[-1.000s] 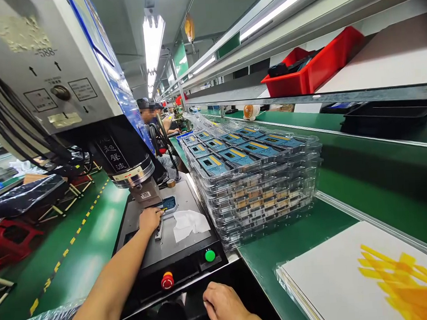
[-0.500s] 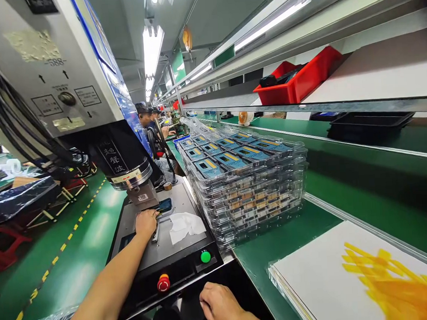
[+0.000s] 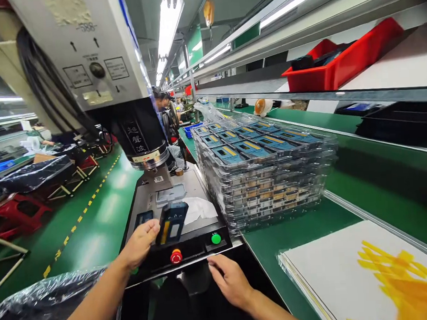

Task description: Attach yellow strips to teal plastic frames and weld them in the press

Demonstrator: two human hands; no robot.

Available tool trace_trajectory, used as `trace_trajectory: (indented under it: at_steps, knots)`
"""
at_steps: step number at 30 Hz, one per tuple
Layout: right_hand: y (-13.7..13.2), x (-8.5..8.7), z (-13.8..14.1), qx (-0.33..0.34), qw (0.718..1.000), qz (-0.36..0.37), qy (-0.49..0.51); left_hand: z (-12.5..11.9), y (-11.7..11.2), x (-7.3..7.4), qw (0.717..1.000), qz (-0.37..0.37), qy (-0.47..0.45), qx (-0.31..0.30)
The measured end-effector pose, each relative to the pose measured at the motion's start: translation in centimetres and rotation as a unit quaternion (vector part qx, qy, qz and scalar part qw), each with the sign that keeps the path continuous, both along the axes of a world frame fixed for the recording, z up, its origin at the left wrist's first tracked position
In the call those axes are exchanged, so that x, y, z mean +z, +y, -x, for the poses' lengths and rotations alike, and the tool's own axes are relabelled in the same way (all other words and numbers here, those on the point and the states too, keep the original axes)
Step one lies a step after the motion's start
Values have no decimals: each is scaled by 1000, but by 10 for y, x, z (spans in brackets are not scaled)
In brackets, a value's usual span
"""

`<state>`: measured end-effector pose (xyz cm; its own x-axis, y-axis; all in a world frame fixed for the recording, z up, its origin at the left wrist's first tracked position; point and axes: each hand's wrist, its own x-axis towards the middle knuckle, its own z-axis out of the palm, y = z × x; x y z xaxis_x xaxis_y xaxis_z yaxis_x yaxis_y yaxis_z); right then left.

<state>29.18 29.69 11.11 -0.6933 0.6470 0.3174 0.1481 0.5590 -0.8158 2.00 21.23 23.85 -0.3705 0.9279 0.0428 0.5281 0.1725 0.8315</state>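
Note:
My left hand [image 3: 142,241] is closed on the edge of a dark blue plastic panel [image 3: 174,222] with a yellow strip and a pale window, lifted and tilted above the machine's front. Behind it, the grey fixture [image 3: 171,193] lies bare on the metal plate under the press head [image 3: 153,179]. Another dark panel [image 3: 144,218] rests on the plate at the left. My right hand [image 3: 231,279] hovers near the machine's front edge below the green button [image 3: 216,238]. Its fingers are loosely bent, thumb and forefinger apart, with nothing visible in them.
Clear trays [image 3: 271,176] of similar panels are stacked on the right. A white cloth [image 3: 201,209] lies on the plate. The red stop button [image 3: 176,256] sticks up in front. A white board with yellow marks [image 3: 326,259] lies near right; a red bin [image 3: 340,62] stands on the shelf.
My left hand has lifted the panel out of the fixture and drawn it toward me. My right hand has risen slightly and its fingers have loosened. The view has turned left.

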Motion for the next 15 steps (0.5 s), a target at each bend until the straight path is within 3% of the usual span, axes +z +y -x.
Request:
trace_trajectory:
  at_steps: [2,5,8,10,13,15]
  knots:
    - [-5,10,2,-10,997,52,57,-15,-26,-12,991,5,-130,-39]
    - [-16,42,4,2,986,116,120,-35,-55,-34,952,9,-298,-73]
    - [-25,77,8,55,980,145,126,-55,-73,-52,926,21,-370,-73]
    - [-29,92,12,81,978,170,87,-68,-80,-58,904,37,-419,-77]
    - [-34,94,17,62,952,295,52,-84,-88,-59,879,52,-471,-62]
    - [-38,88,18,16,918,388,84,-90,-92,-57,882,56,-466,-43]
